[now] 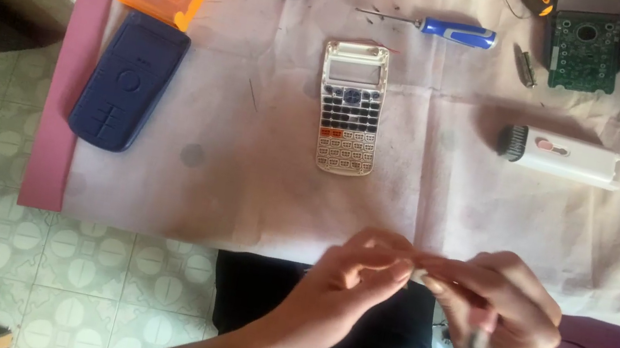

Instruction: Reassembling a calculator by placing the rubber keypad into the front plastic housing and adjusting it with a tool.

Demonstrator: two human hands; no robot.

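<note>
Both hands (423, 298) pinch a small pale piece (419, 275).

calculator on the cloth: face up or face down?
Face up. The calculator lies flat on the cloth with its screen window and rows of keys showing, screen end pointing away from the person.

light: soft daylight, slightly washed | shadows: faint, short | blur: hands (424, 294) motion-smeared | corners: dim
</note>
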